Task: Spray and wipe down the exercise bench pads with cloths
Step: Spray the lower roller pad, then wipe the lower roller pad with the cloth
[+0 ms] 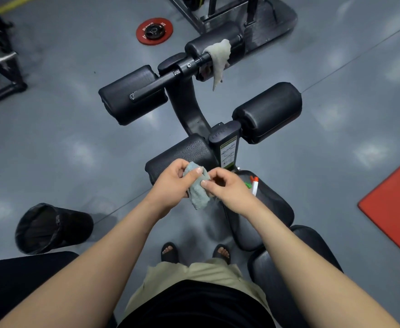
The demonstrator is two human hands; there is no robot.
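Grey glossy gym floor (76, 138), with a red weight plate (154, 31), a red mat (393, 209) and a black bin (52, 227) scattered round the bench. Left hand (170, 183) grips a blue-grey cloth (196, 188) and right hand (227, 188) pinches its edge, just above the near roller pad (182, 150). Spray bottle (254, 185) sits at the seat pad's (272, 209) far end, and a white cloth (219, 59) hangs off the far bar (184, 67). Midway at best I'd guess, with most pads still to wipe.

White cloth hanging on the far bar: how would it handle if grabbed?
Likely floppy: the white cloth drapes over the bar and tapers to a hanging point. Probably light, since it sags in loose folds. It looks draped, not tied, so a pull should slide it off.
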